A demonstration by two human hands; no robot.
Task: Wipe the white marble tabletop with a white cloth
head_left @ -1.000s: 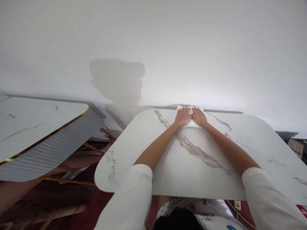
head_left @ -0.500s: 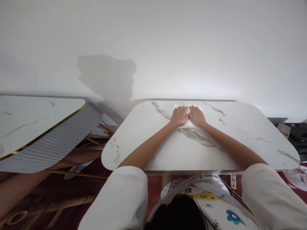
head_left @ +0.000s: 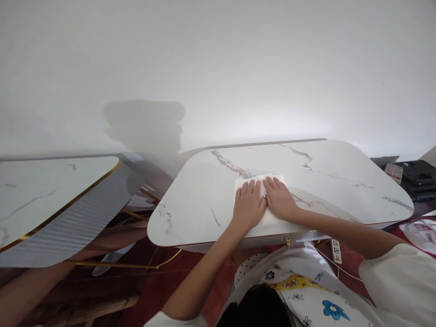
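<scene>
In the head view, the white cloth [head_left: 264,200] lies on the marble worktop [head_left: 211,200], mostly hidden under both hands; only its far edge and near strip show. The left hand [head_left: 249,205] and right hand [head_left: 279,200] press flat on it, fingers spread, side by side. Compared with a second ago, hands and cloth sit at the worktop's near edge rather than its far edge.

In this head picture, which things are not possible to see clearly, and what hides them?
- White cloth: its middle is hidden under the left hand and right hand.
- Marble table: its legs are hidden by its own top.
- Power strip: too small to read.
- Black items: cut off by the right edge.
- Second table: cut off by the left edge.
</scene>
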